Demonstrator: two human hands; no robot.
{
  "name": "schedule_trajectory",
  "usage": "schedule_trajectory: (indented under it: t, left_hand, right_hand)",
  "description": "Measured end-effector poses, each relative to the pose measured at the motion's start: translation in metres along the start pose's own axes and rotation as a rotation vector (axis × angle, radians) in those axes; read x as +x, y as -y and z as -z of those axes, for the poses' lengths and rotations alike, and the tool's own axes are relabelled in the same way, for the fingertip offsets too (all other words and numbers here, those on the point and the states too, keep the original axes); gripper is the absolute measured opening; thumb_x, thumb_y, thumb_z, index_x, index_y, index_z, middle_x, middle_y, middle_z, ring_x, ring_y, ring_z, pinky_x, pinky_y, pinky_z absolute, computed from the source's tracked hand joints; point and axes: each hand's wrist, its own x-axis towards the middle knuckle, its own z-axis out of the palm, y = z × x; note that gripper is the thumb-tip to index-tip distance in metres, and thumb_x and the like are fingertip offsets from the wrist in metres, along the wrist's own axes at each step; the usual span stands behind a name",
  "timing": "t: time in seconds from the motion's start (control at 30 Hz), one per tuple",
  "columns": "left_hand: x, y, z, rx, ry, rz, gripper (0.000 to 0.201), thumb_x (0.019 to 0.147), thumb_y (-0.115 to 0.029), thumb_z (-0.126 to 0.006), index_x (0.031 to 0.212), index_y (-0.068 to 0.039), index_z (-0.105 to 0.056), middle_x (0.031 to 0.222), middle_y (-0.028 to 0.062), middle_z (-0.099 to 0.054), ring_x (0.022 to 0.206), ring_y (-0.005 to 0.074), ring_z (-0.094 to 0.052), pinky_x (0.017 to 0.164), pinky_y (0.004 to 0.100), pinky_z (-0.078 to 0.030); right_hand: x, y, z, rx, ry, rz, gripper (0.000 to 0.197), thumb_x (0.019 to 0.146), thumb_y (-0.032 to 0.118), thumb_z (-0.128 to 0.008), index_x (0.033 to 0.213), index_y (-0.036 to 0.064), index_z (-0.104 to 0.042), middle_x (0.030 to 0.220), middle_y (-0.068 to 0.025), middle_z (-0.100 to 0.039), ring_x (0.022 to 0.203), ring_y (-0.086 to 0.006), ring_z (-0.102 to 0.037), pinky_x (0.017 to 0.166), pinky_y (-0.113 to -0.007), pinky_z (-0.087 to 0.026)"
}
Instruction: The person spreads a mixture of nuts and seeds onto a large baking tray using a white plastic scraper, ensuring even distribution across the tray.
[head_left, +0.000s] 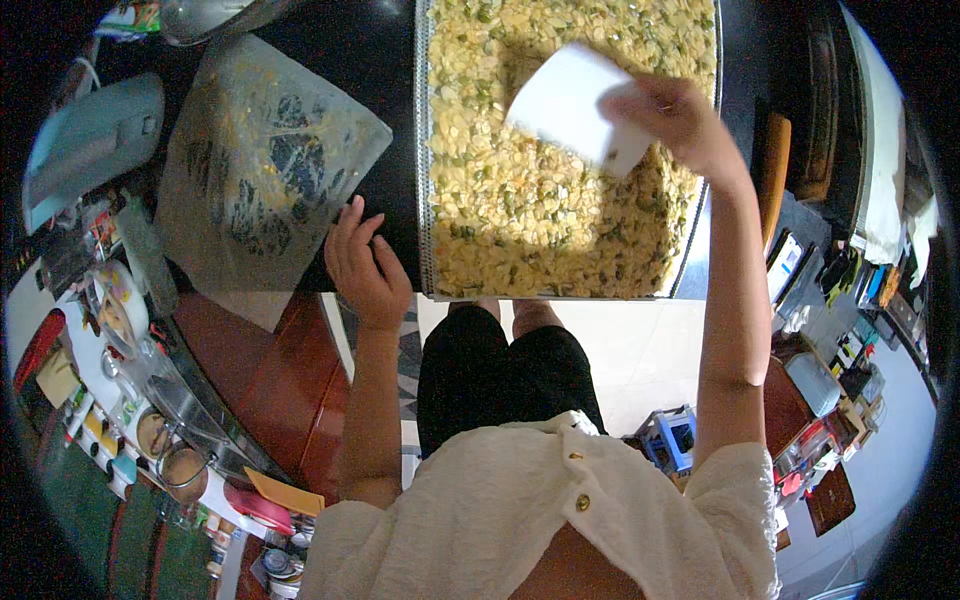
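A perforated metal tray lies in front of me, covered with a flat layer of flaked nuts and green seeds. My right hand is closed on a white scraper, a flat sheet with a curved edge, over the right half of the layer. Whether its edge touches the nuts cannot be told. My left hand rests on the dark counter's near edge, fingers stretched out and holding nothing. Just beyond its fingertips lies a greasy translucent sheet with yellowish smears and crumbs.
A grey-blue lidded box or scale stands at the far left, with a metal bowl beyond it. Lower left, a crowded side surface holds glass jars. A blue stool stands on the floor at right.
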Motion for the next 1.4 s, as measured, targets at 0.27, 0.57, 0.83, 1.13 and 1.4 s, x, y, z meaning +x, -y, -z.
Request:
schedule_trajectory:
  t: [0.27,0.57,0.83,1.13,1.4]
  left_hand:
    - [-0.002,0.0,0.0,0.02,0.026,-0.004,0.021,0.092,-0.01,-0.043,0.104,-0.001,-0.057,0.126,0.0181,-0.053,0.115,0.0358,-0.049,0.099,0.0456,-0.034]
    - [0.001,0.0,0.003,0.009,-0.012,-0.019,0.019,0.091,-0.009,-0.044,0.102,-0.002,-0.058,0.123,0.0177,-0.056,0.112,0.0357,-0.051,0.098,0.0458,-0.034]
    - [0.001,-0.001,0.0,0.017,0.004,-0.003,0.019,0.09,-0.008,-0.045,0.101,-0.003,-0.059,0.123,0.0179,-0.055,0.116,0.0355,-0.05,0.1,0.0455,-0.032]
    - [-0.003,0.003,0.003,0.018,0.032,0.015,0.021,0.089,-0.01,-0.046,0.106,-0.004,-0.057,0.126,0.0158,-0.053,0.118,0.0336,-0.048,0.1,0.0479,-0.031]
    - [-0.001,0.002,0.001,0.007,0.043,0.007,0.02,0.088,-0.009,-0.046,0.105,-0.005,-0.057,0.126,0.0151,-0.053,0.118,0.0332,-0.048,0.1,0.0473,-0.032]
  right_hand:
    - [-0.01,0.038,-0.009,-0.595,-0.522,0.275,0.029,0.076,0.006,-0.065,0.103,0.0156,-0.069,0.098,-0.0086,-0.064,0.087,-0.0299,-0.057,0.079,-0.038,-0.047]
    - [-0.097,0.067,-0.06,-0.608,-0.243,0.112,0.044,0.069,0.01,-0.064,0.113,0.0165,-0.065,0.108,-0.0054,-0.06,0.097,-0.0266,-0.053,0.084,-0.04,-0.041]
    - [-0.012,0.044,-0.026,-0.027,0.151,-0.105,0.021,0.085,0.016,-0.059,0.102,0.0072,-0.067,0.092,-0.0155,-0.067,0.08,-0.0245,-0.065,0.072,-0.033,-0.05]
    - [0.04,0.028,-0.024,0.081,0.314,0.048,0.025,0.085,0.015,-0.067,0.103,-0.002,-0.064,0.089,-0.009,-0.069,0.083,-0.0123,-0.062,0.074,-0.029,-0.05]
    - [0.093,0.016,0.011,-0.06,-0.358,0.18,0.029,0.09,0.026,-0.061,0.107,0.0021,-0.065,0.093,-0.0079,-0.068,0.08,-0.0101,-0.058,0.074,-0.028,-0.047]
